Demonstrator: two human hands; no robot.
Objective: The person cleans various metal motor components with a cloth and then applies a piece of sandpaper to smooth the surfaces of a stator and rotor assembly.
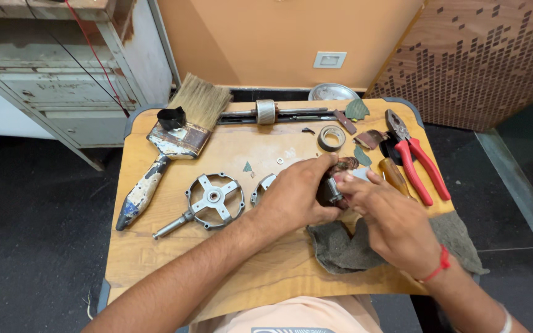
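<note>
— Starting at the left edge of the bench (155, 259): what do you see?

— A wide paintbrush (171, 145) lies slanted there, bristles toward the far edge, handle toward the near-left corner. Just right of it sits a round metal end cover (212, 200) with a cross-shaped hub, its stub shaft pointing toward the near-left.

— And the hands?

— The left hand (297, 194) comes in from the near edge, forearm slanting up to the middle of the bench, knuckles up, fingers curled and pressed around a small motor armature (334, 185). The right hand (390, 219) reaches from the near-right corner, fingertips pinching the same armature from the right side. It is held just above the bench's middle, over the left end of a grey cloth (347, 246).

— Which way does it point?

— Mostly covered; I cannot tell its long axis for sure. A coppery winding shows at the far side.

— Any free room?

— Bare wood runs along the near edge left of the cloth. The far edge is crowded: a shaft with a roller (266, 112), a roll of tape (331, 138). Red-handled pliers (417, 160) lie along the right edge, jaws toward the far-right corner, with a wooden-handled tool (395, 176) just beside them.
</note>
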